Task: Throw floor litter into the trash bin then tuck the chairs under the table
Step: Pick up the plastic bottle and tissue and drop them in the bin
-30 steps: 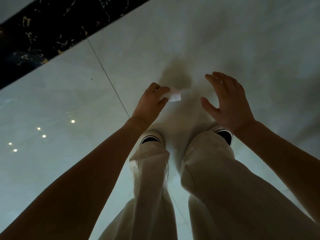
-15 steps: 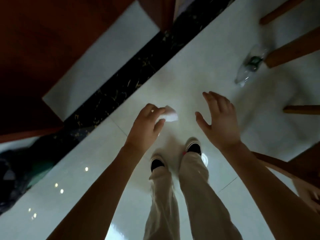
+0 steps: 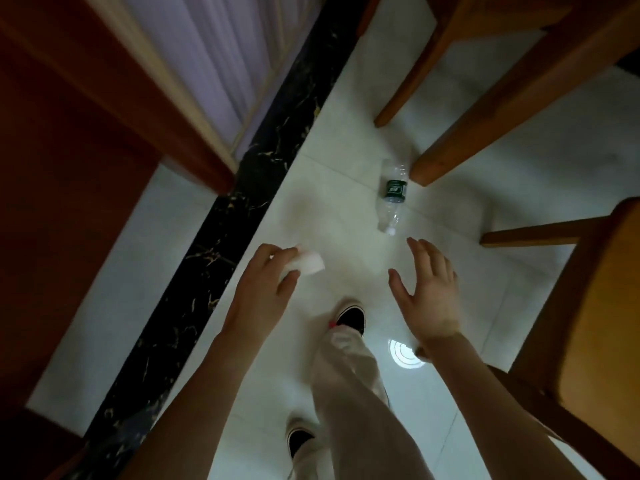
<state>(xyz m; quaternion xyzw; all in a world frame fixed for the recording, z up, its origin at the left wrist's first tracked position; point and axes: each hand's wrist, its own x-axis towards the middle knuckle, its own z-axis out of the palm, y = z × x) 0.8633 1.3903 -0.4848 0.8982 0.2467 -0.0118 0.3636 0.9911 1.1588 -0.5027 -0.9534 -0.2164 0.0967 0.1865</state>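
My left hand (image 3: 263, 292) is shut on a crumpled white piece of paper (image 3: 308, 264), held above the white tiled floor. My right hand (image 3: 429, 289) hangs open beside it, fingers spread, holding nothing. Ahead on the floor lies an empty clear plastic bottle (image 3: 393, 195) with a dark green label, its cap end pointing toward me, just beyond my right fingertips in the view. It rests against the foot of a wooden chair leg (image 3: 460, 140). A second wooden chair (image 3: 588, 306) with a tan seat stands at my right. No trash bin is in sight.
A black marble strip (image 3: 221, 237) runs diagonally across the floor on my left. Beyond it stand reddish wooden panels (image 3: 69, 140) and a pale curtain (image 3: 207, 50). My legs in pale trousers and dark shoes (image 3: 349, 318) are mid-step. A round lamp reflection (image 3: 405, 355) shines on the tiles.
The view has swung up and forward as I walk; the bottle and chair legs are now closer. My left hand still grips the paper and my right hand stays open.
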